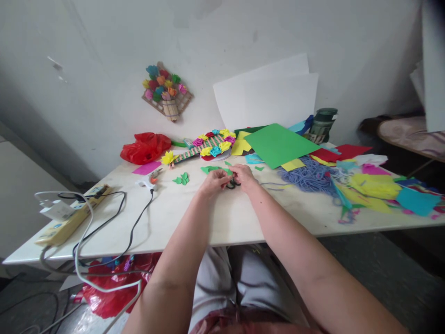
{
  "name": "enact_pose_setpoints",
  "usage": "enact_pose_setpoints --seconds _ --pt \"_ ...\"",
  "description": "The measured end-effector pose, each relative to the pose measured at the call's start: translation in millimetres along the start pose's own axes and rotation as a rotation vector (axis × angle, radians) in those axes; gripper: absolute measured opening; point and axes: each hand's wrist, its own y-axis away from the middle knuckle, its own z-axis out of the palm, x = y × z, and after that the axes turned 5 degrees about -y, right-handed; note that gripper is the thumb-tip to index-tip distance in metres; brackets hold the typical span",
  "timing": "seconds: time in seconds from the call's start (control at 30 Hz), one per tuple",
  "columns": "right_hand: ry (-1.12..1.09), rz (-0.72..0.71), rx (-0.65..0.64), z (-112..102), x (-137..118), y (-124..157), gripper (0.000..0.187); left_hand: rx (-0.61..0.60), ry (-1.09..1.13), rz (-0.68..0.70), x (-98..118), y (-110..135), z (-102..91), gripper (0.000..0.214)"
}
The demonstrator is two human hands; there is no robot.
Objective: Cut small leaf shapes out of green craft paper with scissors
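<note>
Both my hands meet over the middle of the white table [222, 218]. My left hand [215, 180] pinches a small piece of green paper [227, 171], fingers closed. My right hand [244, 177] is closed on black-handled scissors [232, 184], right beside the left hand. Cut green paper leaves [181, 179] lie just to the left, and more green scraps [209, 169] lie behind my hands. A paper craft with yellow, pink and blue rolled flowers [212, 144] lies further back.
A glue gun [152, 178] with a black cord lies left, by a power strip [66, 220] at the table's left edge. A red plastic bag [145, 147], green card sheet [278, 144], blue yarn [309, 176] and coloured paper scraps [378, 185] fill the back and right.
</note>
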Motion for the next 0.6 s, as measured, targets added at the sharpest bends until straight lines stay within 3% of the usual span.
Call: enact_pose_setpoints --seconds 0.27,0.4,0.6 --pt "0.106 -0.135 0.045 -3.2 2.6 -1.6 0.030 -0.080 0.124 -0.115 0.9 0.5 -0.6 0.032" --pt "0.119 -0.153 0.006 -2.9 2.6 -1.2 0.030 -0.029 0.164 -0.134 -0.5 0.7 -2.5 0.031" --pt "0.049 -0.087 -0.081 0.4 0.7 0.9 0.033 0.071 0.166 -0.054 -1.3 1.0 -4.6 0.035"
